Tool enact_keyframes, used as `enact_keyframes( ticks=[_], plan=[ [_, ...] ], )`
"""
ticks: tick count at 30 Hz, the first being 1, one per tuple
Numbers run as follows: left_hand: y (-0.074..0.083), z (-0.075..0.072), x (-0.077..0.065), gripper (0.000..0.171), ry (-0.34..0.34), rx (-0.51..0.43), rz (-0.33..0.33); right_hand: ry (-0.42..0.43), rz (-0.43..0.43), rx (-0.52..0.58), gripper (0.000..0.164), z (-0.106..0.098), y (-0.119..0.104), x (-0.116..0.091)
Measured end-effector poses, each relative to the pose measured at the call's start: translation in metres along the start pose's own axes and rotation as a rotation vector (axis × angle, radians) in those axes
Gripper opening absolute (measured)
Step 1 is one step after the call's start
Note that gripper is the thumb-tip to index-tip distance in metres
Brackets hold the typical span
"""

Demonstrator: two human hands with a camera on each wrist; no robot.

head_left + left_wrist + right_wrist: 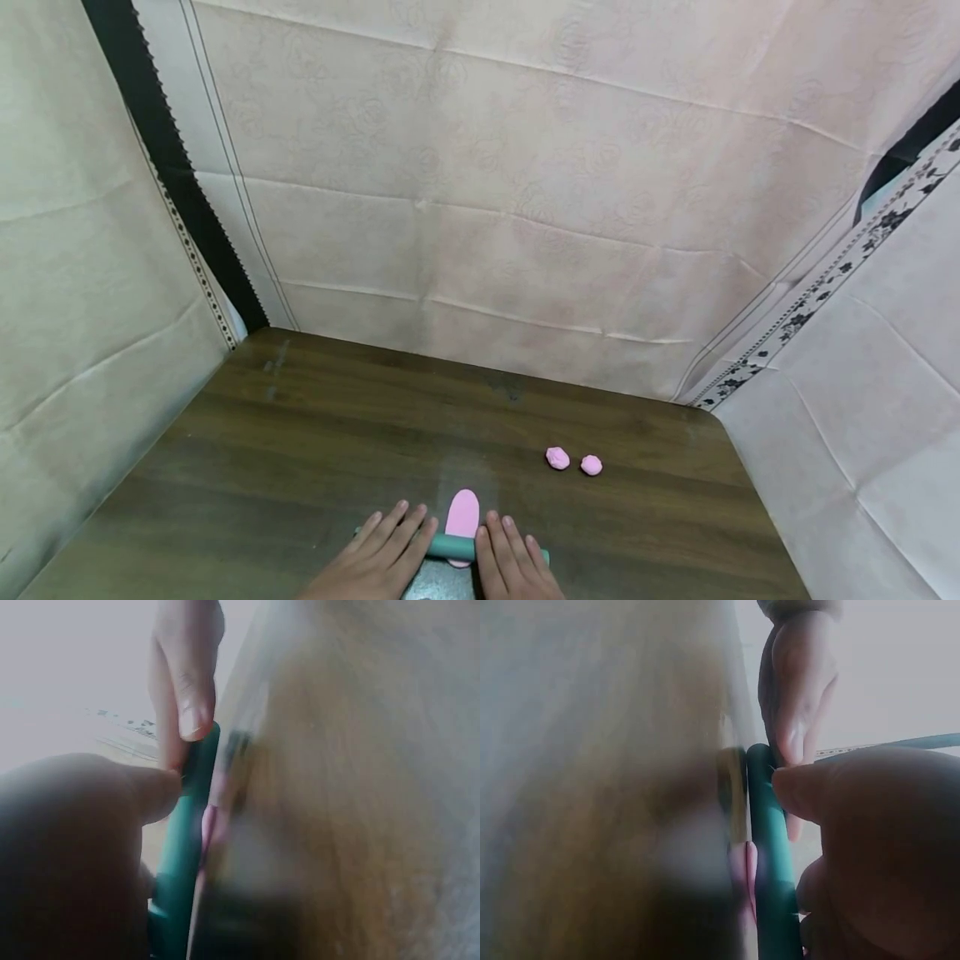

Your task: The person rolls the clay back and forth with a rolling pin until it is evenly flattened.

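A green rolling pin (pixel 453 547) lies across a flat pink strip of dough (pixel 463 510) with a rounded far end. My left hand (pixel 381 553) rests on the pin's left part, fingers straight and pointing forward. On the right part rests my right hand (pixel 516 560), its fingers likewise extended. Between the two hands the middle of the pin shows. Both wrist views see along the green rolling pin (pixel 176 870) (pixel 772 862) from the side, with the pink dough (pixel 742 870) low beneath it. Parts of the pin are hidden under the hands.
Two small pink dough lumps (pixel 557 457) (pixel 591 465) sit farther back on the right of the brown wooden table (pixel 337 425). A shiny grey patch (pixel 441 583) shows between the hands at the near edge. Pale cloth (pixel 487 183) hangs behind and at both sides.
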State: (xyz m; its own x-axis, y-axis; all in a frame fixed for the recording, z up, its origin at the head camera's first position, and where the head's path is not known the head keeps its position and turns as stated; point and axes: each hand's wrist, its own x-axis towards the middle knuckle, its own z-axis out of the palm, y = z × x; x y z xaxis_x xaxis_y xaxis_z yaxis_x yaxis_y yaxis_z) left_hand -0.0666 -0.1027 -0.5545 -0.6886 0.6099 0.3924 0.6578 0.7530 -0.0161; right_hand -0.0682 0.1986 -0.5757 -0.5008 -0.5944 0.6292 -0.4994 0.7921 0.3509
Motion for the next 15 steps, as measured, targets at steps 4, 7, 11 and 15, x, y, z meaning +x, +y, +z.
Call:
enact_keyframes(
  ticks=[4, 7, 11, 15],
  plan=[
    [0.003, -0.001, 0.008, 0.084, -0.117, -0.215, -0.097, -0.139, -0.001, -0.027, 0.074, -0.008, 0.004, 0.007],
    [0.002, -0.001, 0.015, 0.083, -0.166, -0.299, -0.132, -0.256, 0.008, -0.001, 0.088, -0.015, 0.008, 0.015],
    [-0.001, -0.002, 0.022, 0.082, -0.179, -0.306, -0.132, -0.480, 0.053, 0.137, 0.090, -0.023, 0.012, 0.029],
    [-0.003, -0.012, 0.034, 0.082, -0.221, -0.272, -0.140, -0.674, 0.144, 0.288, 0.092, -0.028, 0.016, 0.047]
  ],
)
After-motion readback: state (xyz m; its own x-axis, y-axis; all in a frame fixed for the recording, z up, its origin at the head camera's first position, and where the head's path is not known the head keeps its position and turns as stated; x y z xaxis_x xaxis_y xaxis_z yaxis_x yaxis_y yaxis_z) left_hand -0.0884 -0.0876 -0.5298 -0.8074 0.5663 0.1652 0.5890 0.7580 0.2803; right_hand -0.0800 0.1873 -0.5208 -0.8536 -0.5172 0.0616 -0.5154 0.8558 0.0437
